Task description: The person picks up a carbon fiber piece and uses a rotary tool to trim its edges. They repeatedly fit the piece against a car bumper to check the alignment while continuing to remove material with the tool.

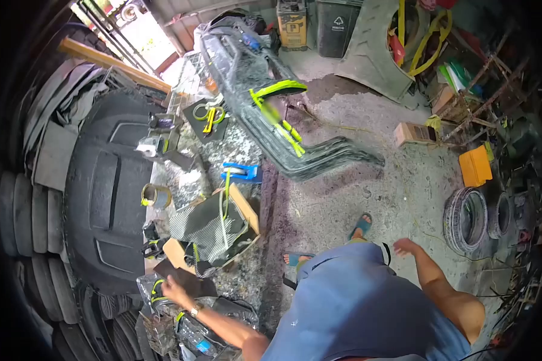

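My left hand (pixel 176 293) reaches over the near left end of the bench, beside a yellow-green loop of tape or strip (pixel 156 291) lying on clear plastic. The fingertips are close to that loop; whether they grip it is not clear. Just beyond the hand is a dark flat sheet (pixel 193 281). An open cardboard box (pixel 244 208) stands farther up the bench, with a striped dark sheet (pixel 205 225) in it. My right hand (pixel 407 246) hangs out at my right side above the floor, holding nothing, its fingers loosely apart.
A long dark car panel (pixel 241 102) with yellow-green strips rests right of the bench. The bench also carries a blue tape dispenser (pixel 242 171), a tape roll (pixel 156 196) and a plastic bottle (pixel 205 346). Tires (pixel 465 220) lie right; a dark hood (pixel 111 192) stands left.
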A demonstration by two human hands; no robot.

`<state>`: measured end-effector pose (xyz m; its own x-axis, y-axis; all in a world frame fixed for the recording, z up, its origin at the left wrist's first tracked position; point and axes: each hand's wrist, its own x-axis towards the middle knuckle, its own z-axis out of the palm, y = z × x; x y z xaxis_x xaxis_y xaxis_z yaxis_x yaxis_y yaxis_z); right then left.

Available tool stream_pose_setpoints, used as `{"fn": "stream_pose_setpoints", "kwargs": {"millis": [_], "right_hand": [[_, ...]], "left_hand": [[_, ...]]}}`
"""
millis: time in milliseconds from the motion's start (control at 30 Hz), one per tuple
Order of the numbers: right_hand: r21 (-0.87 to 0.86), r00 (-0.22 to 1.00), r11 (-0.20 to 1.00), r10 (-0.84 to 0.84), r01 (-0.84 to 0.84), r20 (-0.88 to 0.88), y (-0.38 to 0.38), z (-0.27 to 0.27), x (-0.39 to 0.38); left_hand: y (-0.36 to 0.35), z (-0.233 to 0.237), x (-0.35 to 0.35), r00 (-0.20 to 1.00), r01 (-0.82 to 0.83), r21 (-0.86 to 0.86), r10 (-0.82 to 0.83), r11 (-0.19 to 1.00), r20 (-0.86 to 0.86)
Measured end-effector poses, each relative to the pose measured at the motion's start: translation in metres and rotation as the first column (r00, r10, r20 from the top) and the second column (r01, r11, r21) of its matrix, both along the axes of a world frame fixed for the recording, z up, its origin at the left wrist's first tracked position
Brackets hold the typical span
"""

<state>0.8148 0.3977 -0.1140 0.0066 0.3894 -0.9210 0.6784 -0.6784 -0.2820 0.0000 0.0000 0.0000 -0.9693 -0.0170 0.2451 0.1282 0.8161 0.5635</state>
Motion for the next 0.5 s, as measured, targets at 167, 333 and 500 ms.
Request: {"fn": "stream_pose_setpoints", "kwargs": {"millis": [167, 333, 500], "right_hand": [[0.319, 0.965, 0.941, 0.179, -0.111, -0.193, 0.157, -0.025, 0.067], [0.720, 0.789, 0.694, 0.451, -0.016, -0.417, 0.314, 0.131, -0.019], [0.828, 0.370, 0.561, 0.769, 0.003, -0.522, 0.328, 0.292, -0.148]], "left_hand": [[0.089, 0.190, 0.172, 0.901, -0.038, -0.057, 0.009, 0.998, -0.434], [0.265, 0.241, 0.342, 0.953, 0.290, 0.252, -0.254, 0.923, -0.167], [0.438, 0.205, 0.440, 0.536, 0.530, 0.671, -0.818, 0.518, 0.208]]}}
